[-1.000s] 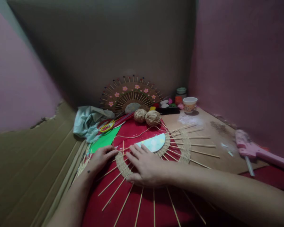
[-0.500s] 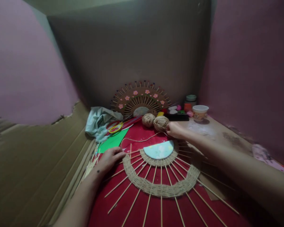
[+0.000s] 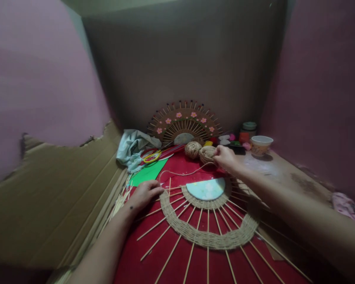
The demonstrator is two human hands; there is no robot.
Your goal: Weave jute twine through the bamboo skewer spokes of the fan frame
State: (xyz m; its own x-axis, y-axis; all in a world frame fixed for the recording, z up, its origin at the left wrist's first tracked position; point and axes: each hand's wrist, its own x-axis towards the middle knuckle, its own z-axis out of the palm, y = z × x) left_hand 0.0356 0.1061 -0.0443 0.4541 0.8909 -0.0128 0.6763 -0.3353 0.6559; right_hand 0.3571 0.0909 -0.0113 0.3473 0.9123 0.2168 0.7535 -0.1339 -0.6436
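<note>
A half-round fan of thin wooden sticks [image 3: 208, 260] lies on red cloth, its wide band of woven twine [image 3: 207, 239] curving across them. At the fan's inner centre sits a pale blue half-disc [image 3: 206, 189] edged with more weaving. My left hand [image 3: 148, 194] is closed at the band's left end, thumb and fingertips pinching there. My right hand [image 3: 226, 158] has its fingers closed against the right side of a ball of twine [image 3: 207, 154]. A loose strand [image 3: 185, 174] runs from near that ball to my left fingertips. A second twine ball [image 3: 193, 150] touches the first.
A finished fan with pink flowers [image 3: 185, 120] leans on the back wall. Yellow-handled scissors [image 3: 152, 157], green paper [image 3: 148, 172] and a crumpled cloth [image 3: 134, 146] lie left. A bowl [image 3: 260, 146] and a lidded jar [image 3: 248, 132] stand right. Cardboard [image 3: 62, 193] rises along the left.
The view has turned slightly left, so everything sits further right. My right hand has moved up a little along the twine ball. My left hand stays at the band's end.
</note>
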